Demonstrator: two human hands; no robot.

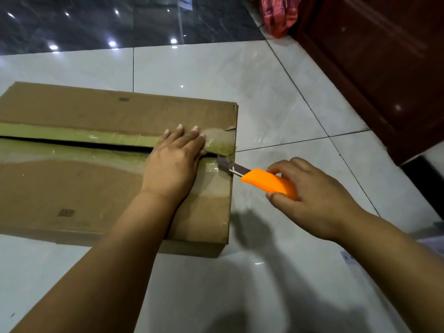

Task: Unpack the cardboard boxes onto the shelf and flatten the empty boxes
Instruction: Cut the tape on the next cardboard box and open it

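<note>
The cardboard box (72,188) runs off the left edge of the frame, so its left end is out of sight. The left hand (173,162) covers part of the taped seam. The knife (264,181) blade tip is hidden in the seam at the box's right end; the rear of its orange handle is covered by the right hand (319,195). Two small dark printed marks on the box are too small to read. A red bag (278,15) at the top is cut off by the edge.

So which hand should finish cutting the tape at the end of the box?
Probably the right hand. It already grips the orange knife, whose blade sits in the seam by the uncut tape. The left hand lies flat on the cardboard box, steadying it.
</note>
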